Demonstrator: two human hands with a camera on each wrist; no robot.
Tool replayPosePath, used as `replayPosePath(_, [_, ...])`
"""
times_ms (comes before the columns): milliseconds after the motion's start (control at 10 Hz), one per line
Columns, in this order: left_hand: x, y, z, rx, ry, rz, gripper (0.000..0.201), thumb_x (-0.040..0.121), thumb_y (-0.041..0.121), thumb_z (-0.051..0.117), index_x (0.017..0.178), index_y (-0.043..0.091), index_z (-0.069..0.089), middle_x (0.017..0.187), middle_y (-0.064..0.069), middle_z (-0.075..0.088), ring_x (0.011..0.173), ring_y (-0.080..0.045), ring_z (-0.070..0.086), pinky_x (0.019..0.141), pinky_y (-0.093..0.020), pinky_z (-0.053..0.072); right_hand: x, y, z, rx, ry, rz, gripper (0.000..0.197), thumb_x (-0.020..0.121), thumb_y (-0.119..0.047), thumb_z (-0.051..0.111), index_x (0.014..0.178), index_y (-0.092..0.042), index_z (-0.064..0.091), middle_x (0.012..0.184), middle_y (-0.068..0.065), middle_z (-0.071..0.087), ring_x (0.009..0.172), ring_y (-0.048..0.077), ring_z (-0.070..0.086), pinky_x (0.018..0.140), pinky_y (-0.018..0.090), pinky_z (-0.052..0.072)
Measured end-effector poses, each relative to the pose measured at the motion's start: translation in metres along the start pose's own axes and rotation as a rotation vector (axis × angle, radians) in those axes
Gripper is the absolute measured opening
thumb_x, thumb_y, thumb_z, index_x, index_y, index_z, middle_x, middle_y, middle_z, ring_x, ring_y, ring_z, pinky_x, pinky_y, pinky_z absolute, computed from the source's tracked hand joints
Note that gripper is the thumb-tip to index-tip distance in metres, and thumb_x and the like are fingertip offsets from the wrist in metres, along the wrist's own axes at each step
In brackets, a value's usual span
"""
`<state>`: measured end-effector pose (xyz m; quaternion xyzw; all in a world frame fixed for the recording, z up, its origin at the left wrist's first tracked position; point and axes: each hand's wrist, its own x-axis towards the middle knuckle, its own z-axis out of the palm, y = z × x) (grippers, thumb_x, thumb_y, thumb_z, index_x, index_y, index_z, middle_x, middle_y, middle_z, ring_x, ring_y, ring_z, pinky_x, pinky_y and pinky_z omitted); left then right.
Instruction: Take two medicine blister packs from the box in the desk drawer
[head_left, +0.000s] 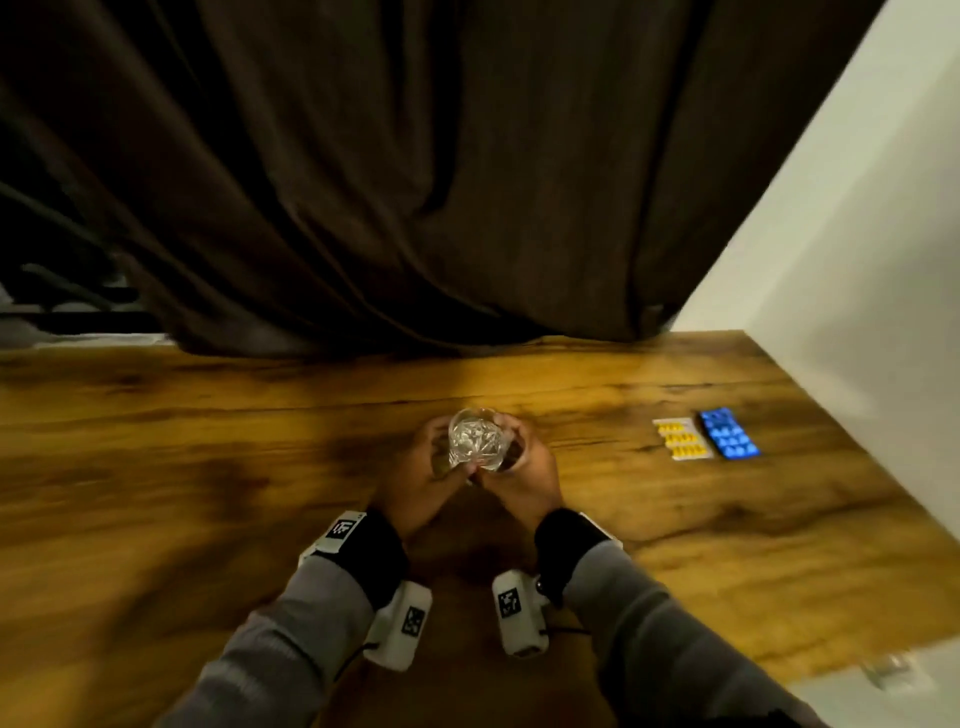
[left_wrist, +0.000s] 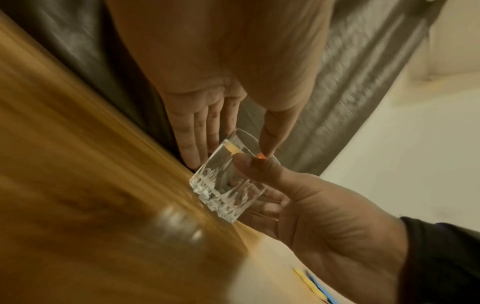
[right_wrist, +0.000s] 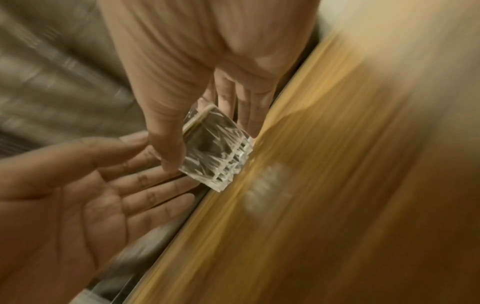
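A person's two hands meet around a cut-glass tumbler (head_left: 476, 439) standing on a wooden desk (head_left: 208, 441). The right hand (head_left: 524, 470) grips the tumbler, thumb curled on its near side and fingers wrapped behind. The left hand (head_left: 423, 475) lies against the tumbler's other side with fingers straight and together; motion blur makes it hard to tell how firmly they press. Right of the tumbler, well apart from it, two medicine blister packs lie flat and side by side: a yellow-pill blister pack (head_left: 681, 439) nearer the tumbler and a blue blister pack (head_left: 729, 433) just beyond it. A dark brown curtain (head_left: 415, 171) hangs behind the tumbler.
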<state>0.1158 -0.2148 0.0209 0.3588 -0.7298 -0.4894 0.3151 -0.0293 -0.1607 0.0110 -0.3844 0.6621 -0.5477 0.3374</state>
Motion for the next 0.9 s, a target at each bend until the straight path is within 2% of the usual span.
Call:
replayPosePath(100, [0.028, 0.014, 0.050, -0.003, -0.085, 0.019, 0.056, 0.080, 0.029, 0.070, 0.128, 0.020, 0.043, 0.122, 0.004, 0.059, 0.108, -0.010, 0.057, 0.090, -0.022, 0.046, 0.011, 0.008, -0.056, -0.001, 0.070, -0.008, 0.064, 0.062, -0.002, 0.086, 0.113, -0.024, 0.054, 0.108, -0.007, 0.066, 0.102, 0.011, 0.065, 0.084, 0.020, 0.054])
replayPosePath(200, [0.053, 0.031, 0.100, -0.042, -0.150, 0.019, 0.057, 0.078, 0.020, 0.072, 0.127, 0.019, 0.043, 0.120, 0.001, 0.058, 0.108, -0.016, 0.058, 0.087, -0.025, 0.049, 0.024, 0.019, -0.109, -0.030, 0.151, -0.016, 0.063, 0.060, 0.001, 0.086, 0.114, -0.012, 0.057, 0.104, -0.002, 0.069, 0.099, 0.014, 0.067, 0.081, 0.012, 0.051])
replayPosePath(300, [0.073, 0.042, 0.141, -0.045, -0.187, 0.003, 0.059, 0.078, 0.019, 0.072, 0.128, 0.019, 0.042, 0.120, 0.001, 0.056, 0.109, -0.017, 0.058, 0.092, -0.034, 0.050, 0.037, 0.028, -0.151, -0.083, 0.191, -0.029, 0.062, 0.058, 0.002, 0.087, 0.112, -0.011, 0.059, 0.100, -0.003, 0.069, 0.094, 0.006, 0.067, 0.077, 0.009, 0.051])
replayPosePath(400, [0.089, 0.049, 0.172, -0.036, -0.196, -0.011, 0.061, 0.079, 0.019, 0.071, 0.131, 0.017, 0.040, 0.117, 0.004, 0.053, 0.109, -0.016, 0.056, 0.092, -0.032, 0.049, 0.050, 0.038, -0.183, -0.129, 0.203, -0.045, 0.064, 0.056, -0.004, 0.087, 0.111, -0.019, 0.058, 0.102, -0.006, 0.069, 0.094, 0.005, 0.066, 0.079, 0.012, 0.051])
replayPosePath(500, [0.098, 0.053, 0.193, -0.015, -0.175, -0.008, 0.062, 0.079, 0.020, 0.071, 0.132, 0.016, 0.039, 0.117, 0.004, 0.052, 0.108, -0.016, 0.056, 0.087, -0.026, 0.049, 0.060, 0.043, -0.204, -0.161, 0.191, -0.052, 0.064, 0.056, -0.011, 0.088, 0.110, -0.023, 0.057, 0.101, -0.011, 0.068, 0.095, 0.000, 0.064, 0.081, 0.012, 0.050])
replayPosePath(600, [0.103, 0.052, 0.205, 0.026, -0.163, -0.003, 0.064, 0.080, 0.021, 0.070, 0.134, 0.016, 0.038, 0.123, 0.000, 0.054, 0.113, -0.017, 0.055, 0.090, -0.029, 0.050, 0.065, 0.045, -0.217, -0.160, 0.168, -0.054, 0.064, 0.059, -0.005, 0.088, 0.112, -0.020, 0.057, 0.099, -0.015, 0.065, 0.093, -0.002, 0.062, 0.077, 0.004, 0.047])
replayPosePath(700, [0.106, 0.054, 0.212, 0.042, -0.141, -0.012, 0.065, 0.080, 0.018, 0.070, 0.135, 0.015, 0.037, 0.124, 0.001, 0.053, 0.114, -0.017, 0.054, 0.085, -0.019, 0.046, 0.067, 0.045, -0.223, -0.139, 0.140, -0.066, 0.064, 0.061, -0.006, 0.087, 0.114, -0.021, 0.056, 0.099, -0.019, 0.064, 0.094, -0.004, 0.061, 0.077, 0.005, 0.047])
replayPosePath(800, [0.109, 0.051, 0.216, 0.034, -0.126, 0.008, 0.064, 0.079, 0.017, 0.071, 0.134, 0.014, 0.037, 0.131, -0.006, 0.054, 0.114, -0.015, 0.053, 0.084, -0.015, 0.044, 0.067, 0.047, -0.227, -0.161, 0.113, -0.073, 0.066, 0.061, -0.015, 0.087, 0.118, -0.021, 0.054, 0.103, -0.017, 0.063, 0.098, 0.003, 0.061, 0.083, 0.017, 0.049])
replayPosePath(900, [0.107, 0.051, 0.216, 0.067, -0.055, 0.027, 0.065, 0.078, 0.029, 0.071, 0.132, 0.013, 0.038, 0.133, -0.008, 0.052, 0.117, -0.019, 0.053, 0.091, -0.027, 0.046, 0.065, 0.045, -0.229, -0.099, 0.027, -0.059, 0.092, 0.057, -0.023, 0.085, 0.136, -0.019, 0.038, 0.117, -0.013, 0.059, 0.111, 0.005, 0.058, 0.095, 0.025, 0.049])
